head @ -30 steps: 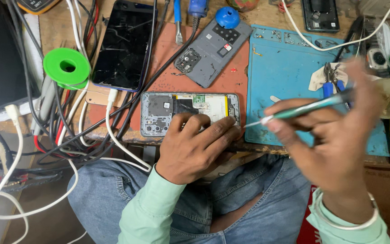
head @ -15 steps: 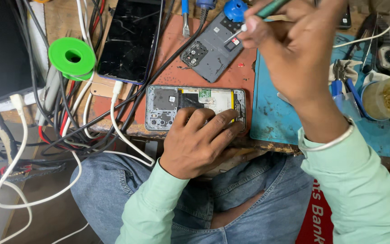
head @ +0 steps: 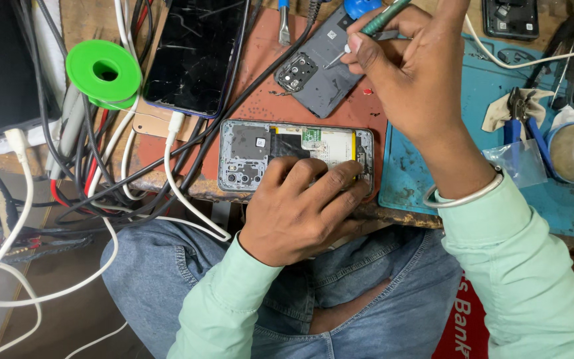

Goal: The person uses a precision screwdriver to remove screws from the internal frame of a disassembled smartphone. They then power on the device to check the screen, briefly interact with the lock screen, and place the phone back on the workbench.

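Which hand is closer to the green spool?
The left hand. It rests on the opened phone, right of and below the green spool. The right hand holds a screwdriver much farther right.

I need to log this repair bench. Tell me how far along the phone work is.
Done: the opened phone lies with its insides bare, and its grey back cover lies apart on the mat.
In hand: the left hand presses the opened phone down; the right hand holds a green screwdriver with its tip over the back cover.
Left: the phone is uncovered; the cracked phone lies untouched.

Wooden bench (head: 94, 20) under red mat (head: 260, 113), blue mat (head: 479, 86)
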